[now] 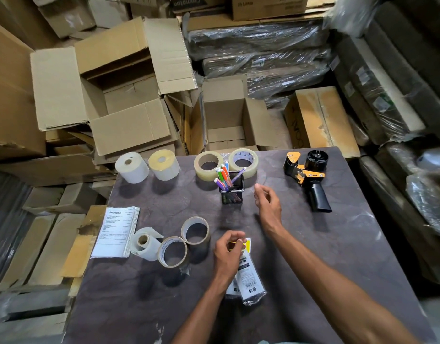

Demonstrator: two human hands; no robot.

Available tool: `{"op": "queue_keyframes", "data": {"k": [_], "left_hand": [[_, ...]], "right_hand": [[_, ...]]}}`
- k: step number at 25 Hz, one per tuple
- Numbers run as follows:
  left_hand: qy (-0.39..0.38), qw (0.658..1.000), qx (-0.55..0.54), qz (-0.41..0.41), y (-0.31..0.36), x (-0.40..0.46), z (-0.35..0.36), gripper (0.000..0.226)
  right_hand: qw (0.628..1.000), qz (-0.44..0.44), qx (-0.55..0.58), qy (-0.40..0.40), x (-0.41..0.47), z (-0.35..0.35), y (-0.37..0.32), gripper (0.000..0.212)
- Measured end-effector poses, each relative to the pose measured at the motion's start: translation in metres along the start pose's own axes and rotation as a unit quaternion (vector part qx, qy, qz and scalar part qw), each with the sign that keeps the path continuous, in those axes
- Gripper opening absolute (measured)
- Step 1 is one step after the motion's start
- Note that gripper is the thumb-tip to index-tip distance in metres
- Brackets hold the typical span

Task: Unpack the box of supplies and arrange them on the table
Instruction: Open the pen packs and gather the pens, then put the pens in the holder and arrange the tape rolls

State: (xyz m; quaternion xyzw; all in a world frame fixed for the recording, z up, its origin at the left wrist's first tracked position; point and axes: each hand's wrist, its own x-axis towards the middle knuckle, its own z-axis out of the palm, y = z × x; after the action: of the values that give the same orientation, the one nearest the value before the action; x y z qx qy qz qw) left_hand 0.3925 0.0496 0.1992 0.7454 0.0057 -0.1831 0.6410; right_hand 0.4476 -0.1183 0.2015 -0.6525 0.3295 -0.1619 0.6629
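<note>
My left hand (228, 254) pinches the yellow top of two plastic packets (248, 281) lying on the dark table (338, 256). My right hand (267, 203) hovers loosely curled and holds nothing, just right of a black mesh pen holder (232, 192) full of coloured pens. Two clear tape rolls (209, 165) stand behind the holder. Two white label rolls (132, 167) sit at the far left edge. Two brown tape rolls (173, 252), a small paper roll (144, 244) and a stack of printed invoices (115, 234) lie at the near left. A black and orange tape dispenser (307, 176) rests at the far right.
Beyond the table stand an open small cardboard box (226, 117) and a larger open box (114, 88). Plastic-wrapped bundles (263, 50) and stacked cartons crowd the back and both sides. A taped carton (320, 120) sits behind the table's right corner.
</note>
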Motion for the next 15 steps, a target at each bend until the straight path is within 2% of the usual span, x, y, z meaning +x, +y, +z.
{"op": "queue_keyframes", "data": {"k": [3, 8, 12, 15], "left_hand": [[0.004, 1.000, -0.002, -0.005, -0.001, -0.004, -0.001, 0.015], [0.017, 1.000, -0.007, -0.002, -0.005, -0.015, -0.004, 0.012], [0.035, 0.999, -0.012, -0.016, -0.014, -0.022, -0.008, 0.008], [0.047, 0.998, 0.033, -0.006, -0.018, -0.030, -0.009, 0.017]], "right_hand": [[0.999, 0.044, 0.016, 0.001, -0.008, -0.008, 0.017, 0.050], [0.996, 0.079, 0.034, -0.029, -0.036, -0.019, 0.035, 0.028], [0.994, 0.100, -0.012, -0.048, -0.057, -0.028, 0.059, 0.012], [0.991, 0.110, -0.051, -0.058, -0.072, -0.035, 0.064, 0.007]]}}
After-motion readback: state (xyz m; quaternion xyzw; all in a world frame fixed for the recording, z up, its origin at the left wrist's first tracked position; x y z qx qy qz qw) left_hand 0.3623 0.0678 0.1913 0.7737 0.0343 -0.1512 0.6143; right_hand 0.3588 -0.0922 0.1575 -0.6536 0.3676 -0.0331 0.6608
